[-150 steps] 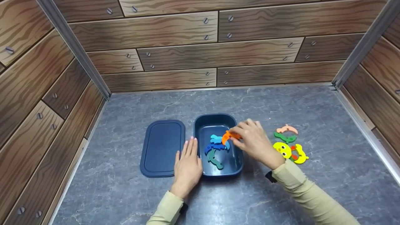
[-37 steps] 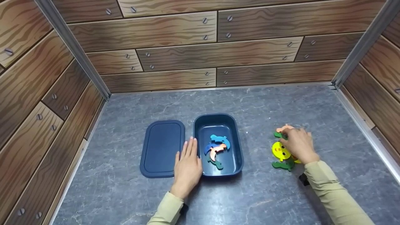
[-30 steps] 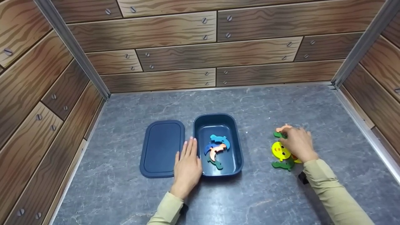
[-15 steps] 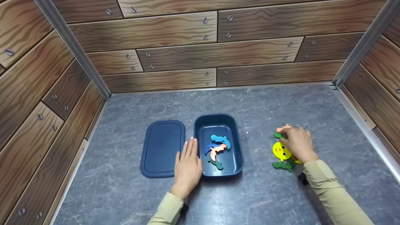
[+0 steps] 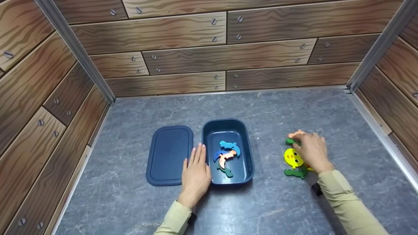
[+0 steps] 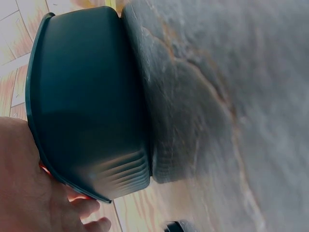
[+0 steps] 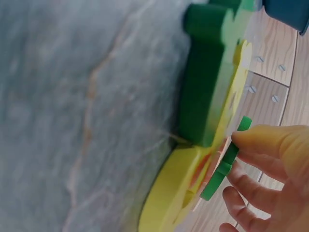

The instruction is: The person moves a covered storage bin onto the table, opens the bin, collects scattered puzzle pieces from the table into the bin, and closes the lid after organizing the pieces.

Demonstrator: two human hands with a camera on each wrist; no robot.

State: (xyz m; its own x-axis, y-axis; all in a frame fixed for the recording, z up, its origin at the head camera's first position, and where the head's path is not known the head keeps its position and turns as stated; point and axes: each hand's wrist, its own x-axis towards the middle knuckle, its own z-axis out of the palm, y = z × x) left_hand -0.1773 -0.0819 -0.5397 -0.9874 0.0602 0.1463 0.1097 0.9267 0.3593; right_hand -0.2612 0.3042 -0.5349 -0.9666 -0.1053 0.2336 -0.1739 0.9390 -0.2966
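My left hand lies with straight fingers along the left rim of a dark blue box. In the box are animal-shaped toy pieces: a light blue one, a dark blue one, a peach one and a dark green one. At the right, my right hand pinches a green animal-shaped piece between thumb and fingers, above the other pieces. A yellow chick-faced piece, a dark green piece and a peach piece lie around it. The hand hides part of the pile.
A dark blue lid lies flat left of the box. Wood-patterned walls enclose the grey marbled table at the back and both sides.
Five seconds ago my right hand held an orange piece over the box; an orange-peach piece now lies inside. That hand has moved right to the pile. Over the last second both hands barely move.
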